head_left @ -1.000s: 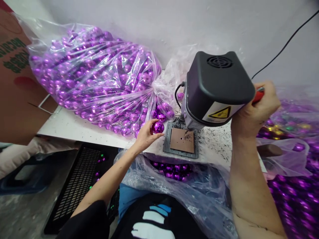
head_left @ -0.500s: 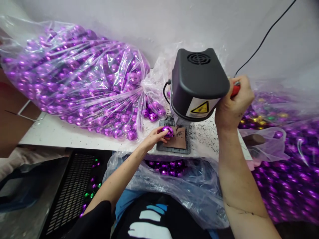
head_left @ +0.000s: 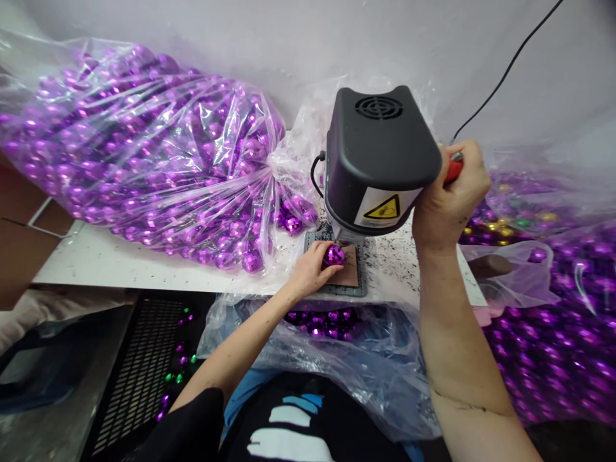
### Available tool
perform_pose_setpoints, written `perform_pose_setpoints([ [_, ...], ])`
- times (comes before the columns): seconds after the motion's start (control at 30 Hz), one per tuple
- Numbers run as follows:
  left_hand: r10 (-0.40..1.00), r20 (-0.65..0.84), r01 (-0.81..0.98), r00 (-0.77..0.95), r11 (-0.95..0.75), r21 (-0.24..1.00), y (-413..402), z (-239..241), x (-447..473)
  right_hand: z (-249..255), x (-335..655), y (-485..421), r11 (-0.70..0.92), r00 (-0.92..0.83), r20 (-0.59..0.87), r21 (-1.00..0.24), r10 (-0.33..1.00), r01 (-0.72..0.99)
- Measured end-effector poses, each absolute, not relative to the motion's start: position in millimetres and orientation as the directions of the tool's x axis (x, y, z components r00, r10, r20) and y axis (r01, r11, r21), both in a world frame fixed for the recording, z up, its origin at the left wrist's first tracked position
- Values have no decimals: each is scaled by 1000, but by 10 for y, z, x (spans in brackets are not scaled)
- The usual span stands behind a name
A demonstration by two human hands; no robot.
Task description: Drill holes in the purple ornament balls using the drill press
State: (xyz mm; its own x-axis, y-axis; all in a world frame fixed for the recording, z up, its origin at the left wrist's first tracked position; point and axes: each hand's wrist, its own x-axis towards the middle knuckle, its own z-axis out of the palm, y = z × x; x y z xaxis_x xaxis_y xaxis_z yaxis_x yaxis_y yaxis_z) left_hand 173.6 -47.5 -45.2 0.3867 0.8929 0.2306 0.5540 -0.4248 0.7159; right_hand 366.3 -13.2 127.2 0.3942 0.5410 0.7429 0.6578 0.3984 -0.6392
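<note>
My left hand (head_left: 312, 268) pinches a shiny purple faceted ball (head_left: 333, 255) over a brown pad (head_left: 350, 273), which lies on the grey metal base (head_left: 362, 282) of a bench drill press. The drill press's black housing (head_left: 380, 144), with a yellow warning label, hangs above. Its lower tip meets or nearly touches the ball's top; I cannot tell which. My right hand (head_left: 452, 192) is closed around the red-ended lever (head_left: 455, 168) at the machine's right side.
A clear bag of purple balls (head_left: 144, 160) fills the table's left. Dark shavings litter the white table (head_left: 394, 269). An open plastic bag (head_left: 322, 353) with balls hangs at my lap. More bagged purple balls (head_left: 553, 346) lie right. A black crate (head_left: 139, 359) stands lower left.
My left hand has moved the ball right, under the machine's tip, and its grip has turned so the fingers come over the ball. My right hand stays on the lever.
</note>
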Motion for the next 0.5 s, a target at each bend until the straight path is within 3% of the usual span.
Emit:
perform_pose_setpoints([
  [0.1, 883, 238, 593, 405, -452, 666, -491, -442, 1812, 1265, 3661, -136, 382, 393, 745, -632, 539, 674],
  [0.3, 921, 251, 567, 298, -382, 729, -497, -578, 1902, 1260, 3654, -134, 406, 382, 764, -614, 520, 676],
  [0.5, 903, 280, 548, 326, -422, 722, -529, -668, 1879, 1249, 3634, -240, 367, 390, 778, -593, 493, 717],
])
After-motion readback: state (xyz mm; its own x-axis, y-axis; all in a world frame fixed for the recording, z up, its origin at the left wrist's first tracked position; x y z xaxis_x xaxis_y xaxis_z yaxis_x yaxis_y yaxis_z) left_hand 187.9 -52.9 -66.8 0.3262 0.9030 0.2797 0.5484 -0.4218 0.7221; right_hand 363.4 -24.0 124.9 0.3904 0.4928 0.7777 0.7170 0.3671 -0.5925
